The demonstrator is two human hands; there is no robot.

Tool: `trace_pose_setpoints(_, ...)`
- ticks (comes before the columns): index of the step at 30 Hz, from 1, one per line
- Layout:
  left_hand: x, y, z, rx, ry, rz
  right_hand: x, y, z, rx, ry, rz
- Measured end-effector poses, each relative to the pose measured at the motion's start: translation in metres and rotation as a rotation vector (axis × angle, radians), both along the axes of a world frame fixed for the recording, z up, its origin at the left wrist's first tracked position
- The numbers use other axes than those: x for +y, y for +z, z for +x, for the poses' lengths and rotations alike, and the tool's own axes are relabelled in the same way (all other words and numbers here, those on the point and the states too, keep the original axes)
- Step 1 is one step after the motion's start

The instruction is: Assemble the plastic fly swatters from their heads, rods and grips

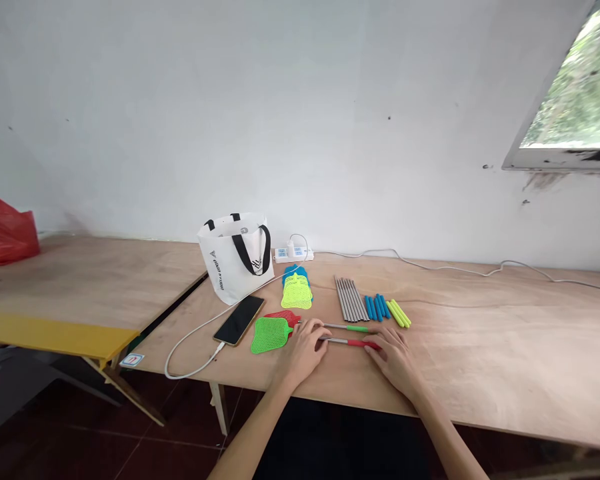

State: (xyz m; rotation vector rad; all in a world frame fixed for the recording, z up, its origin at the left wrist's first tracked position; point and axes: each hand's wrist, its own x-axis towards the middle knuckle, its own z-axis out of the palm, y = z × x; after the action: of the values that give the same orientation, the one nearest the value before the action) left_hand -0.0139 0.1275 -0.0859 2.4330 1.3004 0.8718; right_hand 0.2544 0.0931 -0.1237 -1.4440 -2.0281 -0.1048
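Two fly swatters lie side by side on the table in front of me, one with a green mesh head (270, 335) and one with a red mesh head (284, 316) partly under it. Their thin metal shafts run to a green grip (357, 328) and a red grip (355, 343). My left hand (306, 345) is closed over the shafts near the heads, thumb and fingertips at the lower shaft. At the other end, my right hand (394, 355) pinches the end of the red grip, its fingers also reaching the green grip. My left hand hides where the shafts join the heads.
Behind lie yellow and blue swatter heads (297, 292), metal tubes (352, 300), blue grips (377, 307) and yellow grips (399, 313). To the left are a charging phone (240, 321) and a white tote bag (230, 267). A power strip (294, 254) sits by the wall.
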Motion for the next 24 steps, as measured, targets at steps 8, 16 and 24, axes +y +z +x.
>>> trace_pose_setpoints(8, 0.000, -0.004, -0.001, 0.022, -0.021, -0.030, 0.002, -0.008, 0.002, -0.016, -0.056, 0.018)
trace_pose_setpoints(16, 0.000, 0.000, 0.002, -0.046, 0.049, -0.016, 0.003, -0.003, 0.002, 0.064, -0.088, 0.013)
trace_pose_setpoints(24, -0.011, 0.010, 0.004, 0.230, 0.013, -0.110, -0.012, 0.016, -0.016, 0.042, -0.036, -0.263)
